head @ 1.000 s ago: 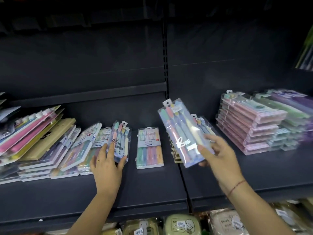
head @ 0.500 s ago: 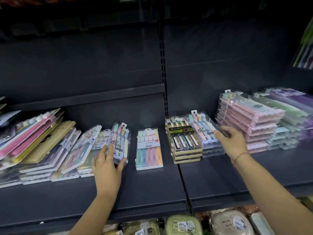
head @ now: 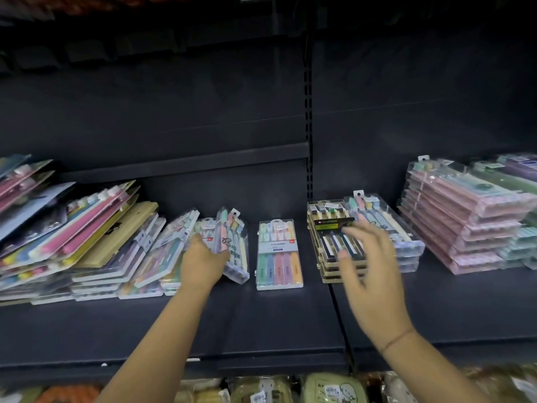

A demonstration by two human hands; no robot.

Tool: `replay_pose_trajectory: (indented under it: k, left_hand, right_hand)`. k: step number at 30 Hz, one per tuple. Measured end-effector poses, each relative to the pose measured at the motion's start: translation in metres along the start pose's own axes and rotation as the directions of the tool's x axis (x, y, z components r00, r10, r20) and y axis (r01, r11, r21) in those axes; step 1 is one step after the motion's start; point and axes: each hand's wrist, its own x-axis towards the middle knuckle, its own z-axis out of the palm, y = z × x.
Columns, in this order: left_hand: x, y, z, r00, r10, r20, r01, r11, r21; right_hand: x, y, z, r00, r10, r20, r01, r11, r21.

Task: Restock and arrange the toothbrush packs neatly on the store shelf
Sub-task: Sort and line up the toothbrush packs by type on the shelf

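Withdrawn from the clear stack (head: 406, 248), the right hand (head: 372, 280) hovers, fingers spread, empty. Meanwhile the left hand (head: 200, 263) grips a tilted pack (head: 234, 251), probably bound for that stack.

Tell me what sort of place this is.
Likely a shop aisle: dark metal shelving, stacked toothbrush packs with hang tabs, and more packaged goods on the shelf below.

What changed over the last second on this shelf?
The right hand set its clear pack on the stack beside the black-and-yellow packs, let go and drew back, open. The left hand, earlier flat on the tilted pack, now grips it and tips it up. The flat pastel pack stayed put.
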Motion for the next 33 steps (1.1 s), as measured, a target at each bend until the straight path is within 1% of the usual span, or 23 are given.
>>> replay_pose_trajectory:
  k: [1,3,4,5,7,8,10,11,15,17,18,19,20,21,22,23,24,25,27,28,29,31,33]
  left_hand:
    - [0.004,0.005,-0.005,0.998,-0.048,0.035,0.049,0.999,-0.005]
    - [0.008,0.006,-0.012,0.993,-0.106,0.056,0.114,0.979,-0.167]
    - [0.007,0.005,-0.014,0.991,-0.127,0.051,0.137,0.95,-0.28]
    - [0.001,0.005,-0.015,0.989,-0.132,0.066,0.147,0.914,-0.379]
    - [-0.018,0.004,-0.011,0.989,-0.1,0.107,0.141,0.837,-0.529]
    - [-0.027,0.004,-0.008,0.988,-0.073,0.139,0.141,0.8,-0.584]
    - [-0.046,0.006,-0.001,0.982,-0.002,0.187,0.121,0.772,-0.623]
    - [-0.056,0.006,0.003,0.977,0.032,0.211,0.11,0.773,-0.625]
    - [-0.077,0.006,0.01,0.958,0.149,0.246,0.034,0.791,-0.611]
    - [-0.08,0.003,0.01,0.953,0.202,0.224,-0.048,0.835,-0.548]
    - [-0.078,-0.002,0.008,0.958,0.215,0.187,-0.103,0.874,-0.474]
    - [-0.074,-0.009,0.007,0.964,0.235,0.124,-0.178,0.918,-0.353]
    - [-0.069,-0.016,0.004,0.961,0.275,0.029,-0.266,0.948,-0.174]
    - [-0.064,-0.022,-0.001,0.935,0.343,-0.088,-0.342,0.939,0.022]
    - [-0.057,-0.03,-0.006,0.882,0.426,-0.203,-0.393,0.901,0.183]
    - [-0.049,-0.037,-0.01,0.82,0.489,-0.298,-0.407,0.864,0.297]
    - [-0.041,-0.045,-0.014,0.782,0.506,-0.364,-0.379,0.849,0.367]
    - [-0.032,-0.054,-0.017,0.778,0.492,-0.39,-0.332,0.85,0.41]
    - [-0.017,-0.07,-0.02,0.823,0.443,-0.355,-0.265,0.853,0.449]
    - [-0.013,-0.076,-0.019,0.843,0.429,-0.325,-0.259,0.853,0.453]
    - [-0.011,-0.081,-0.018,0.847,0.437,-0.304,-0.268,0.844,0.465]
    - [-0.009,-0.086,-0.018,0.826,0.47,-0.311,-0.293,0.83,0.475]
    - [-0.008,-0.087,-0.019,0.829,0.429,-0.359,-0.281,0.874,0.397]
  right_hand:
    - [-0.007,-0.007,0.008,0.998,-0.018,0.067,0.017,1.0,0.024]
    - [-0.02,-0.017,0.022,0.976,0.017,0.219,-0.038,0.995,0.095]
    - [-0.024,-0.021,0.028,0.953,0.065,0.296,-0.113,0.983,0.148]
    - [-0.026,-0.024,0.034,0.917,0.132,0.376,-0.222,0.953,0.206]
    - [-0.026,-0.031,0.043,0.811,0.265,0.522,-0.461,0.839,0.291]
    - [-0.024,-0.034,0.046,0.761,0.309,0.571,-0.548,0.777,0.31]
    - [-0.017,-0.038,0.053,0.688,0.355,0.633,-0.667,0.653,0.358]
    - [-0.014,-0.04,0.056,0.669,0.364,0.648,-0.701,0.598,0.388]
    - [-0.008,-0.036,0.062,0.661,0.414,0.626,-0.741,0.497,0.453]
    - [-0.011,-0.03,0.065,0.645,0.449,0.619,-0.76,0.458,0.461]
    - [-0.012,-0.026,0.065,0.637,0.468,0.613,-0.768,0.449,0.456]
    - [-0.013,-0.023,0.066,0.63,0.487,0.604,-0.775,0.447,0.447]
    - [-0.014,-0.02,0.066,0.625,0.505,0.595,-0.779,0.448,0.439]
    - [-0.016,-0.016,0.066,0.621,0.521,0.586,-0.783,0.449,0.43]
    - [-0.017,-0.013,0.067,0.619,0.536,0.574,-0.785,0.449,0.427]
    - [-0.018,-0.011,0.067,0.62,0.55,0.559,-0.784,0.447,0.43]
    - [-0.019,-0.009,0.067,0.624,0.562,0.543,-0.782,0.443,0.439]
    - [-0.02,-0.008,0.068,0.628,0.573,0.526,-0.777,0.438,0.451]
    - [-0.022,-0.006,0.069,0.639,0.587,0.496,-0.766,0.43,0.478]
    - [-0.022,-0.006,0.07,0.642,0.593,0.486,-0.762,0.428,0.485]
    - [-0.022,-0.006,0.07,0.643,0.598,0.479,-0.761,0.428,0.488]
    - [-0.022,-0.003,0.072,0.639,0.6,0.481,-0.765,0.434,0.475]
    - [-0.021,-0.001,0.072,0.628,0.597,0.499,-0.776,0.431,0.461]
